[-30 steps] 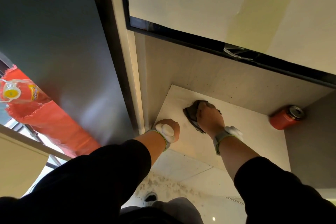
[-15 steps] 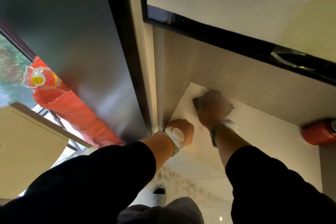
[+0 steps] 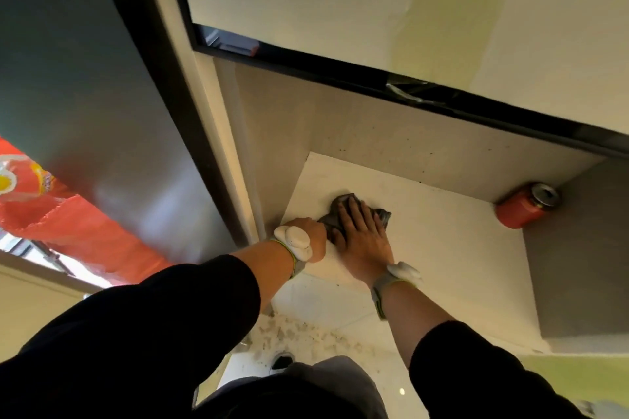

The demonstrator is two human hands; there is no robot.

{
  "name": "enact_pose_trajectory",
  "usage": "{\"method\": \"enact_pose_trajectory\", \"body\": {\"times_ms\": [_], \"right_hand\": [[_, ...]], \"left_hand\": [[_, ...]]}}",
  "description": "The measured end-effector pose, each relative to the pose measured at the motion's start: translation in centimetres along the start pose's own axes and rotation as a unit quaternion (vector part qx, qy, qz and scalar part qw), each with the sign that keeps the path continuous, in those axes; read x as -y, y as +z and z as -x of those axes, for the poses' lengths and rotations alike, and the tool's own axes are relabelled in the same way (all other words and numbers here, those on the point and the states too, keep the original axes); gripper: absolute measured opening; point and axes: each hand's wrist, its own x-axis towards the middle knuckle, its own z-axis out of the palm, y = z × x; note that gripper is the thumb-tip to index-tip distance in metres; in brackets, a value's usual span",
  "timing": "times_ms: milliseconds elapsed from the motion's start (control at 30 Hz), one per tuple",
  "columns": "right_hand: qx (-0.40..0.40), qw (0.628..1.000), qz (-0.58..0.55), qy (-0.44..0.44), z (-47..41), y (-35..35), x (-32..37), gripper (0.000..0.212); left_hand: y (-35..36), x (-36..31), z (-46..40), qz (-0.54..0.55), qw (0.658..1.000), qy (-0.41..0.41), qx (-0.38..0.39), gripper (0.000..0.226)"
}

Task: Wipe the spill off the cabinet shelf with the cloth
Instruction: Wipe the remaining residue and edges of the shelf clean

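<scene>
The small dark grey cloth (image 3: 343, 214) lies bunched on the flat white cabinet shelf (image 3: 442, 248), near its left wall. The right hand (image 3: 360, 231) lies flat on top of it, fingers straight and pressing down. The left hand (image 3: 308, 236) sits at nine o'clock from the cloth, touching its edge; its fingers look curled, but I cannot tell if they hold anything. The cloth looks soft, light and floppy, so a flat palm on its middle should push it best. A round red metal can (image 3: 526, 206) lies tipped over at three o'clock, well apart.
</scene>
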Motion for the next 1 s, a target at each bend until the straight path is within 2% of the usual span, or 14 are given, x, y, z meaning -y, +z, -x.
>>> {"method": "enact_pose_trajectory", "body": {"times_ms": [100, 233, 367, 433, 567, 700, 867, 1000], "right_hand": [[0.003, 0.997, -0.005, 0.073, 1.0, -0.2, -3.8, 0.069], [-0.001, 0.984, -0.018, 0.178, 2.6, -1.0, -9.0, 0.069], [-0.007, 0.961, -0.053, 0.27, 1.3, -0.6, -6.7, 0.065], [-0.023, 0.964, -0.06, 0.257, 1.0, -0.4, -4.1, 0.064], [-0.05, 0.99, -0.033, 0.128, 3.4, 1.1, 0.5, 0.063], [-0.048, 0.997, -0.033, 0.06, 4.7, 1.3, 0.6, 0.06], [-0.071, 0.984, -0.03, 0.158, 8.8, 0.8, -4.7, 0.061], [-0.076, 0.973, -0.023, 0.215, 12.1, 0.5, -8.8, 0.062]], "left_hand": [[0.3, 0.2, -0.4, 0.018, 0.999, -0.023, 0.02, 0.033], [0.9, 0.4, -0.4, 0.025, 0.999, -0.027, 0.039, 0.036], [1.4, 0.7, -0.6, 0.013, 0.999, -0.025, 0.03, 0.04], [1.3, 0.8, -0.5, 0.005, 0.999, -0.03, 0.02, 0.037], [0.9, -0.3, -0.4, 0.005, 0.999, -0.044, -0.007, 0.027], [0.4, -0.5, -0.1, -0.023, 0.999, -0.04, -0.004, 0.031], [-0.7, -1.9, -1.0, -0.069, 0.997, -0.038, 0.021, 0.029], [-1.5, -4.8, -1.7, -0.116, 0.993, -0.003, -0.015, 0.026]]}}
